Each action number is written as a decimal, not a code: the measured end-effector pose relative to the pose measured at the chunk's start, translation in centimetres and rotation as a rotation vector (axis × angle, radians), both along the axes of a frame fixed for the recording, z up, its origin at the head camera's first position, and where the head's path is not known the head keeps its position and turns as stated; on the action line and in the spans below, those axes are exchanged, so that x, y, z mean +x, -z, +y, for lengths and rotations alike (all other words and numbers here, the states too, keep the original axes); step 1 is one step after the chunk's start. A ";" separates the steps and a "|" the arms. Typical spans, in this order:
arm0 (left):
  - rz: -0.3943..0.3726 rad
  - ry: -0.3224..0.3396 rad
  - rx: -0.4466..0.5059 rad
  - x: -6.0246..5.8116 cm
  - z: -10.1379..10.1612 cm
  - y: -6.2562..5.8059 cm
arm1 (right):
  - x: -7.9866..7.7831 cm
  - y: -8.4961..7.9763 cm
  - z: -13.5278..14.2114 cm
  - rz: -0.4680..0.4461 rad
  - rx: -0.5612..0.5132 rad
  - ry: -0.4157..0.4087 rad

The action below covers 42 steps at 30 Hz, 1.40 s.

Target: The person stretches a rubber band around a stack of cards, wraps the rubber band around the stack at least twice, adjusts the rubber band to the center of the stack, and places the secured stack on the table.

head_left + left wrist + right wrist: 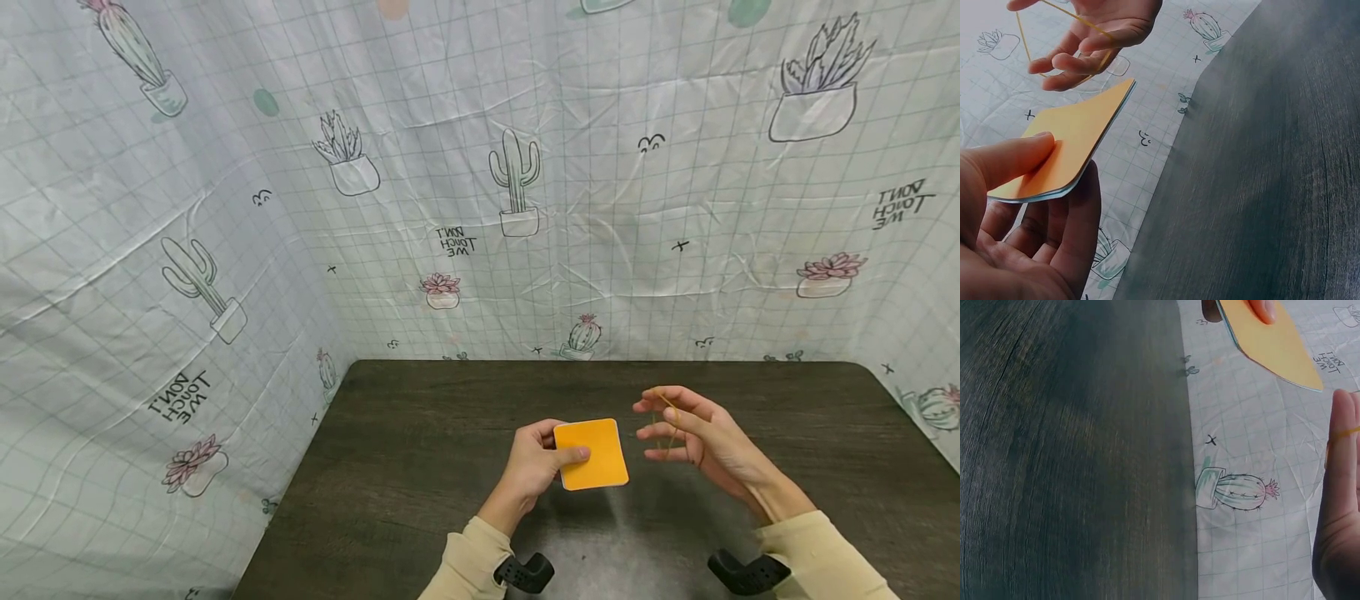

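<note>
I grip an orange pad (602, 462), square with rounded corners, in my left hand (528, 467), thumb flat across its face and fingers bent beneath it. The pad is held up over a dark wood-grain table (390, 475), its rim showing pale against the orange. Just right of the pad, my right hand (712, 437) is raised with fingers spread, a thin yellow band (1077, 18) stretched across them and the thumb; exactly which fingers it loops, I cannot tell. The two hands are apart, and the band is clear of the pad. Nearer me than the pad, black wrist devices (525, 573) sit at both cream sleeves (472, 554). Beyond the pad, past the table's far edge, hangs a pale gridded cloth (420, 108) printed with potted cacti and succulents.
</note>
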<state>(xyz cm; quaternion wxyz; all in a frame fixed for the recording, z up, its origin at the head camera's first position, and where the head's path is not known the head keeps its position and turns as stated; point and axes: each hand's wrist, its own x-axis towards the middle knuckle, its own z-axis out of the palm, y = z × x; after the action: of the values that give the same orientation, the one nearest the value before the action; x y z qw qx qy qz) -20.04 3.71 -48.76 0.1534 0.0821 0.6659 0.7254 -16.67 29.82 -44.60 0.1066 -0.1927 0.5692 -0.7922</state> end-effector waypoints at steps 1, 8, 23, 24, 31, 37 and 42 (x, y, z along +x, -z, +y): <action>-0.001 0.002 0.003 0.0 0.0 0.0 | 0.0 0.0 0.0 0.004 0.008 -0.004; 0.000 -0.001 0.011 0.0 -0.2 -0.2 | 0.0 0.0 0.0 0.025 0.069 -0.041; 0.012 -0.022 0.006 -0.1 -0.1 -0.3 | -0.4 -0.2 -0.6 -0.070 0.350 -0.037; 0.012 -0.016 0.008 -0.1 -0.1 -0.3 | -0.4 -0.3 -0.7 -0.076 0.359 -0.038; 0.021 0.005 0.013 -0.3 0.2 -0.4 | -0.9 -1.3 -1.4 -0.085 0.389 -0.052; 0.022 0.005 0.012 -0.2 0.2 -0.5 | -1.3 -2.0 -1.7 -0.081 0.409 -0.055; 0.027 0.003 0.009 0.0 0.2 -0.8 | -1.4 -2.2 -2.0 -0.089 0.423 -0.061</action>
<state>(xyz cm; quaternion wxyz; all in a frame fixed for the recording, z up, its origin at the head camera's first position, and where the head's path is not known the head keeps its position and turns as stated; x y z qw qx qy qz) -20.09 3.88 -47.96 0.1450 0.0935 0.6645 0.7271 -18.10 27.85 -42.42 0.1935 -0.1480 0.7113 -0.6593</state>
